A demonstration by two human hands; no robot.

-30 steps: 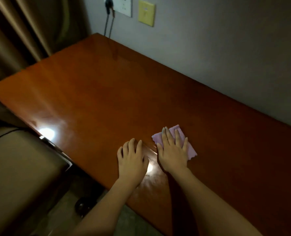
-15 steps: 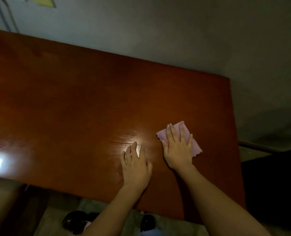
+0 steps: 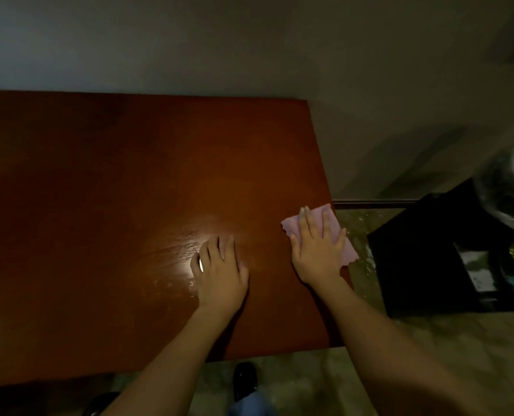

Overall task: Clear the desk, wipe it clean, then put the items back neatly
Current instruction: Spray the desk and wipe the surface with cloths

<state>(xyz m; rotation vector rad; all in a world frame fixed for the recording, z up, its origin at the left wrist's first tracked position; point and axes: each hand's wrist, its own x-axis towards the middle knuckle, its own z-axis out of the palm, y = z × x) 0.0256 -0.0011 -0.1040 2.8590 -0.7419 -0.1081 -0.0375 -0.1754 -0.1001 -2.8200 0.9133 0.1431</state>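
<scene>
The right hand (image 3: pixel 317 250) lies flat with straight fingers on the pink cloth (image 3: pixel 334 232), which sits at the right edge of the wooden desk (image 3: pixel 114 190) and hangs partly over it. The left hand (image 3: pixel 219 271) rests on the desk, fingers relaxed and grasping nothing, near a bright reflection.

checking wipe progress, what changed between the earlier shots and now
The right hand slid the pink cloth rightward along the desk to its right edge, where the cloth now overhangs. The left hand stayed flat on the wood, now farther from the right. Nothing was gripped or released.
</scene>
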